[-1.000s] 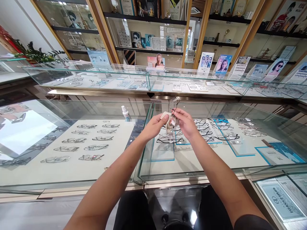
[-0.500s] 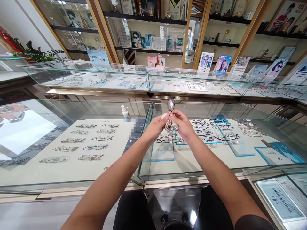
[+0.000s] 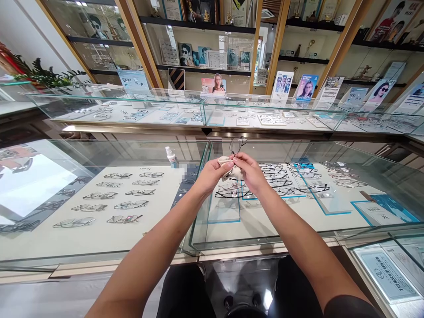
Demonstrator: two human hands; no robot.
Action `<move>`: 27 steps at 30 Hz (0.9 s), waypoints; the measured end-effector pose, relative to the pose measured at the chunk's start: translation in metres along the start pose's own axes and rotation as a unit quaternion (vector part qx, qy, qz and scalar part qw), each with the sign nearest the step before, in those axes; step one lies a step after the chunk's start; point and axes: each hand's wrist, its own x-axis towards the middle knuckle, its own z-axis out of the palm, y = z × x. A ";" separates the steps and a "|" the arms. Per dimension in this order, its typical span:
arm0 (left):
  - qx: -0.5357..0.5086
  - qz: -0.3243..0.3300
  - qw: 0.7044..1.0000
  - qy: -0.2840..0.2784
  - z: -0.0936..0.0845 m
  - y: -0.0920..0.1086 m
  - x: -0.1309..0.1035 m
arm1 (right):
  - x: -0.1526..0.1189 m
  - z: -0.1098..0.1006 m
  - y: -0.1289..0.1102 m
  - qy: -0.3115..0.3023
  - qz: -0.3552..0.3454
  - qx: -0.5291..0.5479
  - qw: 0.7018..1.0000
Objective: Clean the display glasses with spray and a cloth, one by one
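Over the glass counter, my hands meet in front of me. My left hand [image 3: 213,175] is closed on a bunched cream cloth [image 3: 225,161], which hangs below the fingers. Close against it, my right hand [image 3: 250,171] pinches a pair of eyeglasses [image 3: 237,145]. The dark thin frame rises above the fingertips; its lower part is hidden by fingers and cloth. A white spray bottle [image 3: 171,155] stands on the counter to the left of my hands.
Glass display cases with rows of eyeglasses [image 3: 130,204] lie below my arms. Behind them runs a second glass case [image 3: 185,115] with several advertising cards [image 3: 306,87] on top. A metal-based stool [image 3: 243,309] is on the floor between my legs.
The eyeglasses have turned and sit slightly lower, with the lenses now seen more edge-on. The cloth has shifted and bunched differently between my fingers.
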 end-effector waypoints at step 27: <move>0.095 0.106 0.989 0.049 0.003 -0.010 0.001 | -0.001 0.004 0.006 0.030 -0.008 -0.004 1.000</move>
